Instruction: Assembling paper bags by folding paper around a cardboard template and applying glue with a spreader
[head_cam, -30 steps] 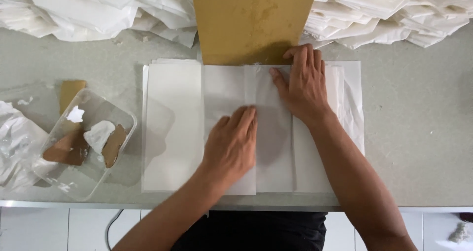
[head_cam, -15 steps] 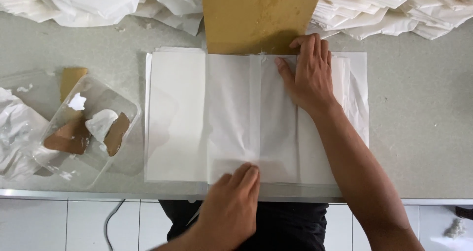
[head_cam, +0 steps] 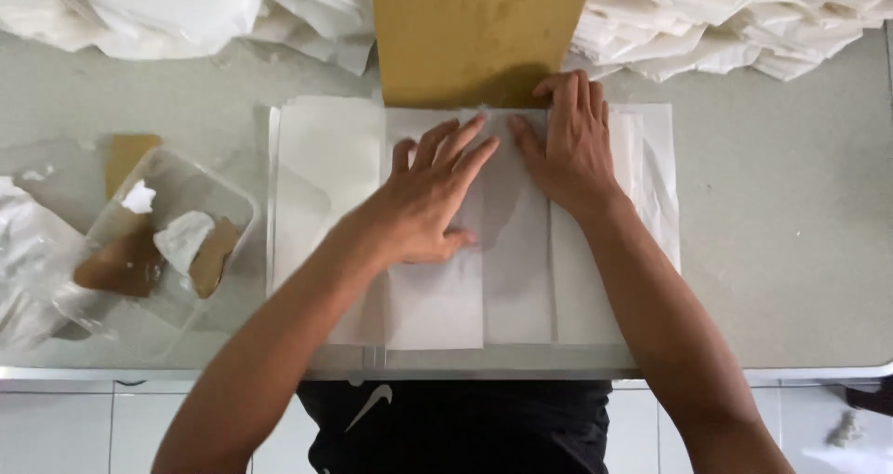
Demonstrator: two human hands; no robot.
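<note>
A stack of white paper sheets point(head_cam: 321, 172) lies flat in the middle of the table, with a folded white sheet point(head_cam: 465, 297) on top. My left hand point(head_cam: 430, 200) presses flat on the folded sheet, fingers spread and pointing up-right. My right hand point(head_cam: 569, 144) rests flat on the sheet's upper part, its fingertips at the lower edge of a brown cardboard piece point(head_cam: 479, 32). Neither hand grips anything.
Heaps of folded white paper point(head_cam: 177, 9) and more white paper point(head_cam: 735, 18) line the far edge. A clear plastic tray point(head_cam: 153, 241) with brown paste and white scraps sits at the left, by crumpled plastic point(head_cam: 28, 260). The table's front edge point(head_cam: 791, 372) runs below.
My left hand slid from the sheet's middle down to the near edge, then back up to the upper middle beside my right hand. The right hand stayed put.
</note>
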